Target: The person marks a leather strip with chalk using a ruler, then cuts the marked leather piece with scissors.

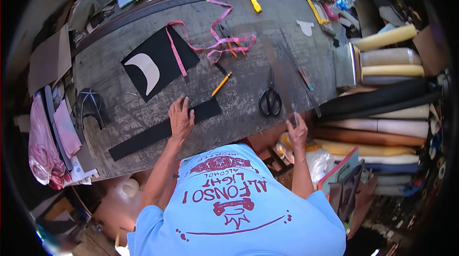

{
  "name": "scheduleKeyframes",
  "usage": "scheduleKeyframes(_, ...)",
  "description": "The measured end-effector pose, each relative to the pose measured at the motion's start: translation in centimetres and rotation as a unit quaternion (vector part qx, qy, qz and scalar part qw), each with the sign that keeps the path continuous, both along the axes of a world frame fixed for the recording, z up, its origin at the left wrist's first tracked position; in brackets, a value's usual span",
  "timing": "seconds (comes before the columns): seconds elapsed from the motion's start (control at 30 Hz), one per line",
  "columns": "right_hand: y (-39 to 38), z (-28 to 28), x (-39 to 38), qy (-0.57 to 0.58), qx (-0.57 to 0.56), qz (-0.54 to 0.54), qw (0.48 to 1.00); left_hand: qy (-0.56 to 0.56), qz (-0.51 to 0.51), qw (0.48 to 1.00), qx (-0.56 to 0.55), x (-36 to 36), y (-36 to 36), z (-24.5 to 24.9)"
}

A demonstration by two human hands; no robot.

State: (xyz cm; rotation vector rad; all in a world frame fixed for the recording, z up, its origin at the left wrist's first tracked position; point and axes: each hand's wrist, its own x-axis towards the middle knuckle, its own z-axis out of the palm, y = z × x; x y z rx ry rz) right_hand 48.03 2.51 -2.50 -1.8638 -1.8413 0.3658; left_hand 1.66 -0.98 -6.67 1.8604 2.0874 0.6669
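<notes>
My left hand [181, 121] lies palm down with fingers apart on a long strip of black material [143, 142] near the table's front edge. At the front right, my right hand [297, 130] is closed around the lower end of a long, thin, ruler-like strip [294, 108], its upper part smeared and see-through. Black-handled scissors [270, 103] lie between my hands, handles toward me. A yellow pencil [221, 84] rests just beyond the strip's right end. Farther back, a pale curved template [146, 70] sits on a black sheet [165, 48], with a pink measuring tape [178, 54] trailing across it.
The worn table [267, 28] also bears a yellow-handled screwdriver [255, 4], a dark metal rule [299, 76], a small white template [305, 27] and a dark domed piece [91, 105]. Rolls of material [392, 126] are stacked at the right. Pink plastic [44, 143] hangs at the left.
</notes>
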Motion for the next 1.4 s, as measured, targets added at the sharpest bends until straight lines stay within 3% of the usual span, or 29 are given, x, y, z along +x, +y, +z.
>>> scheduleKeyframes(0.17,12.9,0.1,0.6,-0.057,-0.021,0.030,0.998,-0.031,0.010,0.999,0.017,2.5,7.2,3.1)
scheduleKeyframes(0.27,17.8,-1.6,-0.1,-0.046,-0.037,0.053,0.997,-0.003,-0.004,0.999,0.033,4.1,14.4,4.3)
scheduleKeyframes(0.37,19.8,-4.5,0.3,-0.039,-0.031,0.030,0.998,0.076,0.006,0.996,-0.035,5.7,20.5,4.7)
scheduleKeyframes(0.5,21.0,-4.6,-0.6,-0.020,0.054,0.030,0.998,0.129,0.024,0.985,-0.113,6.4,24.7,3.9)
scheduleKeyframes(0.6,22.6,-4.5,-0.7,-0.051,0.036,0.039,0.997,0.119,-0.030,0.991,-0.047,4.1,26.0,-1.6)
scheduleKeyframes(0.63,23.5,-4.5,-1.1,-0.047,0.031,0.037,0.998,0.101,-0.011,0.995,0.020,4.1,26.1,-0.6)
scheduleKeyframes(0.73,26.1,-5.0,-2.2,-0.045,0.022,0.041,0.998,0.011,0.109,0.994,0.000,1.0,26.7,1.2)
scheduleKeyframes(0.77,26.6,-5.0,-2.9,-0.045,0.030,0.042,0.998,0.004,0.192,0.980,0.049,0.0,26.7,2.3)
scheduleKeyframes(0.87,27.8,-4.8,-4.3,-0.053,0.052,0.033,0.997,0.118,0.330,0.936,0.045,-4.7,25.5,1.1)
scheduleKeyframes(1.0,28.0,-5.4,-5.3,-0.074,0.060,0.008,0.995,0.112,0.287,0.951,-0.011,-5.4,25.7,-1.0)
scheduleKeyframes(1.13,28.1,-5.3,-5.3,-0.097,0.065,0.002,0.993,0.175,0.364,0.911,-0.079,-3.2,27.6,-1.0)
scheduleKeyframes(1.2,28.2,-5.5,-5.4,-0.100,0.079,0.000,0.992,0.190,0.341,0.917,-0.077,-3.8,27.9,-0.8)
scheduleKeyframes(1.27,28.2,-5.9,-5.2,-0.102,0.080,-0.005,0.992,0.138,0.338,0.927,-0.091,-5.4,28.5,-1.3)
scheduleKeyframes(1.4,27.9,-5.9,-5.2,-0.098,0.077,-0.010,0.992,-0.004,0.176,0.982,-0.069,-5.2,36.1,5.8)
